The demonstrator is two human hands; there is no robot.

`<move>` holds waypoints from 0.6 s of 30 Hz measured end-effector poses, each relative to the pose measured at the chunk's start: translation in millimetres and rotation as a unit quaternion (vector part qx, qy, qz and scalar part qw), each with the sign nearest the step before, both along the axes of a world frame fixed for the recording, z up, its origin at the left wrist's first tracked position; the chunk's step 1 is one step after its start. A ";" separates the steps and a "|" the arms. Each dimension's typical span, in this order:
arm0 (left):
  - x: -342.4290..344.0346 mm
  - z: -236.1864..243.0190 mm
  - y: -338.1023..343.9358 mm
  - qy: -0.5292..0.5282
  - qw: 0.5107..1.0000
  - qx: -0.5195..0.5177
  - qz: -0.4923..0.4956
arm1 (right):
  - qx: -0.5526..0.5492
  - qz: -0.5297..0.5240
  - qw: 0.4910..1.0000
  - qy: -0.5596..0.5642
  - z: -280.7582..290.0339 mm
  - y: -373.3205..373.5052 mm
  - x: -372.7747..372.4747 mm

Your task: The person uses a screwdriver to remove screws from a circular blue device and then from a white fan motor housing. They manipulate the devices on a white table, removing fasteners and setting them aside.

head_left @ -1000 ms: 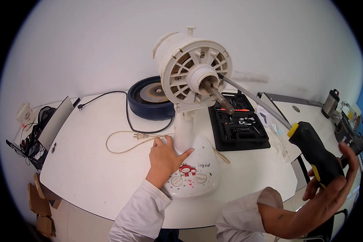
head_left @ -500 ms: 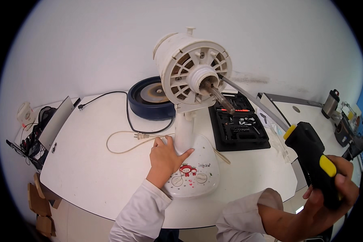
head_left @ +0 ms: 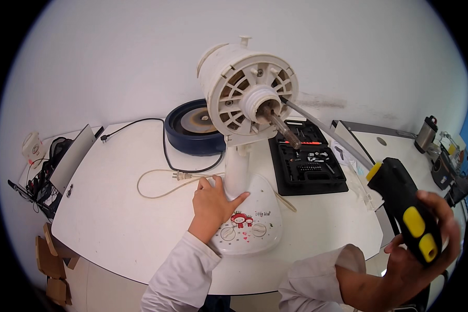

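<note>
A white electric fan (head_left: 236,166) without grille or blades stands upright on the table, its motor housing (head_left: 218,78) facing me with the bare shaft (head_left: 285,130) sticking out. My left hand (head_left: 213,205) grips the foot of its post, thumb across the front of the base. In my right hand (head_left: 421,260) is a long screwdriver (head_left: 400,203) with a black and yellow handle. Its tip reaches into the front of the housing, just right of the shaft collar; the screw under it is hidden. The right fingers wrap the handle from the right and below.
Behind the fan sits a round dark blue appliance (head_left: 192,146) with a black cord. A pale power cord (head_left: 151,195) loops left of the base. To the right lies an open black toolkit case (head_left: 312,179). Side desks flank the table; a metal flask (head_left: 426,132) stands on the right one.
The screwdriver handle has turned about its length, showing another yellow patch, and my right fingers have shifted round it. The left hand and fan stay in place.
</note>
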State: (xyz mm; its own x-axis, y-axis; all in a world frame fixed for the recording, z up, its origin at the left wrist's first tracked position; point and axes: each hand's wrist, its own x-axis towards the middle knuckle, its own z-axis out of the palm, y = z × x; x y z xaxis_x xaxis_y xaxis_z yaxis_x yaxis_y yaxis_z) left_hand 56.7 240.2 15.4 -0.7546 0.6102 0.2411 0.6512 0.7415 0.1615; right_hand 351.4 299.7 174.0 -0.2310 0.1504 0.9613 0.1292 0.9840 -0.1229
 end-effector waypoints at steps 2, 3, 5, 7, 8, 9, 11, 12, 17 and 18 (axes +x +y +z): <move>0.6 -1.9 3.8 -0.004 1.000 0.003 -0.006 | -0.105 -0.078 0.989 0.075 -1.0 -5.7 -8.1; 0.8 -2.7 5.5 -0.006 1.000 0.004 -0.008 | -0.137 -0.082 0.983 0.092 -3.9 -3.2 -5.1; 0.8 -1.1 2.5 -0.010 1.000 0.005 -0.003 | -0.203 -0.080 0.967 0.129 -8.7 0.4 -0.8; 0.2 -1.0 0.3 -0.010 1.000 0.006 0.001 | -0.191 -0.128 0.967 0.113 -13.9 -1.2 4.4; 1.3 -0.7 3.8 -0.009 1.000 0.008 -0.004 | -0.177 -0.166 0.963 0.117 -13.3 -2.6 5.0; 2.7 0.1 7.6 -0.007 1.000 0.012 -0.010 | -0.164 -0.205 0.957 0.121 -12.5 -4.0 5.8; 3.6 0.5 9.5 -0.011 1.000 0.007 -0.012 | -0.094 -0.210 0.968 0.100 -10.2 -8.1 0.6; 2.8 -0.3 8.0 -0.013 1.000 0.003 -0.009 | -0.075 -0.198 0.974 0.081 -9.2 -12.6 -0.9; 1.2 3.1 1.2 -0.030 0.999 -0.018 0.011 | 0.028 -0.023 0.999 -0.038 -6.4 -4.5 5.1; 1.3 3.9 1.8 -0.034 0.999 -0.022 0.011 | 0.024 -0.018 0.999 -0.045 -7.6 -1.1 9.5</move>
